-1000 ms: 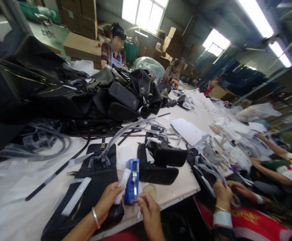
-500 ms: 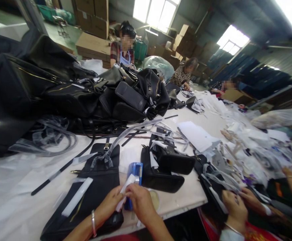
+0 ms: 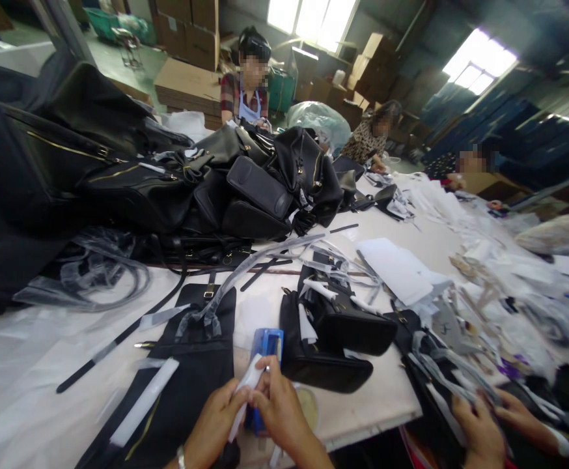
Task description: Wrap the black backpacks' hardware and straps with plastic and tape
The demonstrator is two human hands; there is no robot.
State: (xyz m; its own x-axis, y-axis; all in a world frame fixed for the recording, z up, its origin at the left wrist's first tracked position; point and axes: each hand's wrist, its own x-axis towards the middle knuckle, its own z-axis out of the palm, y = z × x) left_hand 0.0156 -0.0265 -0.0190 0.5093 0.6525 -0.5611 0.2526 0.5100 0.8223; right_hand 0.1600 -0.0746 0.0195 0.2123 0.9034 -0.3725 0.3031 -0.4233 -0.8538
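Observation:
Between my two hands is a folded white strip (image 3: pixel 251 379), held at a slant. My left hand (image 3: pixel 220 413) pinches its lower part. My right hand (image 3: pixel 278 400) grips it from the other side, fingers near the upper end. Right behind the strip stands a blue tape dispenser (image 3: pixel 268 340), partly hidden by my hands. A black bag (image 3: pixel 187 371) lies flat under and left of my left hand, with another white wrapped strip (image 3: pixel 145 402) beside its gold zipper. Clear plastic-wrapped straps (image 3: pixel 209 319) rest on the bag's upper part.
Two black bags (image 3: pixel 333 371) with white wrapping stand right of the dispenser. A large pile of black bags (image 3: pixel 260 189) fills the back left. A white sheet (image 3: pixel 394 267) lies at the right. A co-worker's hands (image 3: pixel 480 417) handle another bag at the lower right. The table edge (image 3: pixel 372 433) is close.
The view has shifted a little. My right hand's fingers have moved up along the white strip toward its upper end. The co-worker's hands at the right have moved on their bag.

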